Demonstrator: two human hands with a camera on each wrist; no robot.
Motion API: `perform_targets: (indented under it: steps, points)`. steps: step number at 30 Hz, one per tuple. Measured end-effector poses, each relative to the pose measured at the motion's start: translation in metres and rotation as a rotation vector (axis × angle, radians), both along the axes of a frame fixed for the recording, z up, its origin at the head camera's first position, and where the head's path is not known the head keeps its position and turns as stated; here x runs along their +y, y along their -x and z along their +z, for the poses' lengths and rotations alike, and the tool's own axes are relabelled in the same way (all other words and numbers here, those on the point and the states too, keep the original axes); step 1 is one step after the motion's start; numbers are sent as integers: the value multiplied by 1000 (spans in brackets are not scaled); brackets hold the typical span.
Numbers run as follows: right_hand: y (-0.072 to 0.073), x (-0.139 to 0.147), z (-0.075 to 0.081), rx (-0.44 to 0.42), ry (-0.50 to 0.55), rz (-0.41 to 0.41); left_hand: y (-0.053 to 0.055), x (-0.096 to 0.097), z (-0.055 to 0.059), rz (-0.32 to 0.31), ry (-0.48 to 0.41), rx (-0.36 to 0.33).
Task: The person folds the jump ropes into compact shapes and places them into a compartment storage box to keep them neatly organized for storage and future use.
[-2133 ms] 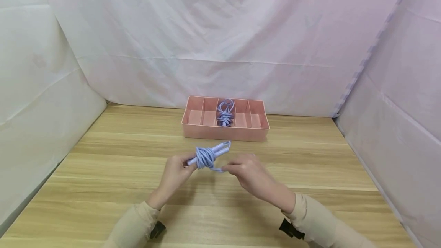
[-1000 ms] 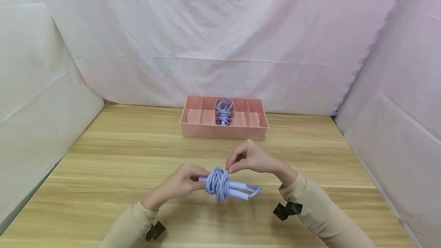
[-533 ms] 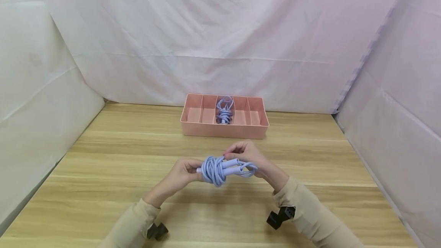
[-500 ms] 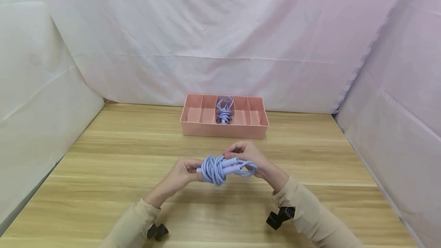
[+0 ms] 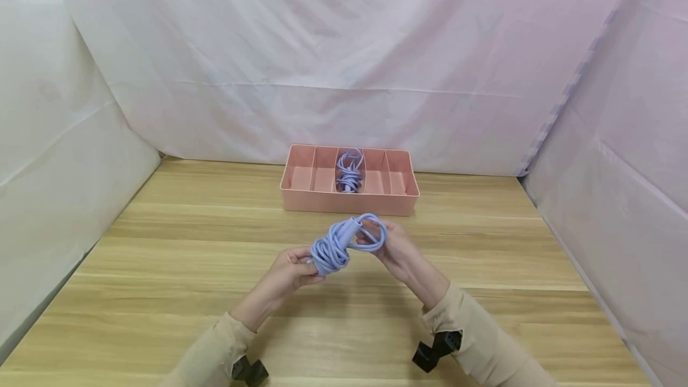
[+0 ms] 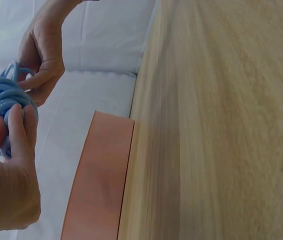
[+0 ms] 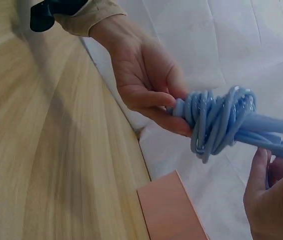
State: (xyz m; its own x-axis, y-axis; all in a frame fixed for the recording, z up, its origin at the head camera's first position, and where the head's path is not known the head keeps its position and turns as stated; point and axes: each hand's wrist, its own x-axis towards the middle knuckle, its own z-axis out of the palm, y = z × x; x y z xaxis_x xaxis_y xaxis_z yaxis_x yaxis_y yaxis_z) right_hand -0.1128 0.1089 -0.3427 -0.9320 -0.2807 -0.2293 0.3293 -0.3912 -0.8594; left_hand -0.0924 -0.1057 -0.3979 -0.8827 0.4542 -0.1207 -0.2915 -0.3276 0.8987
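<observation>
A light blue jump rope point(image 5: 329, 254), its cord wound round its two handles, hangs above the table between both hands. My left hand point(image 5: 287, 273) pinches the handle ends at the wound part, as the right wrist view also shows. At the other end, cord loops point(image 5: 378, 233) stick out past the handles, and my right hand point(image 5: 398, 252) holds them between thumb and fingers. In the right wrist view one handle point(image 7: 269, 123) points out of the coils towards the right hand point(image 7: 276, 197).
Behind the hands a pink divided box point(image 5: 349, 202) stands near the back of the wooden table point(image 5: 215, 226). A second wound blue jump rope point(image 5: 349, 175) lies in its middle compartment. White cloth point(image 5: 322, 94) hangs round the back and sides.
The bundle has swung from lying level to tilting up to the right, towards the box. My right hand has moved from pinching cord at the coils to the loops past the handles.
</observation>
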Motion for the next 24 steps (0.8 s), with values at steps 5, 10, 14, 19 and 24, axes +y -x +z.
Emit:
perform_targets:
  steps: [5,10,14,19,24]
  points:
    - [-2,-3,-2,-11,85,-75,1,3,2,37,6,-46]
    - [-2,-6,-7,52,148,-147,2,6,1,69,20,-73]
    - [-2,-10,-11,126,103,-197,1,8,-1,87,6,-89]
    - [-4,-18,-11,151,-2,-262,1,11,1,112,0,-111]
    - [-4,-21,-11,159,-25,-280,2,14,-1,128,-8,-123]
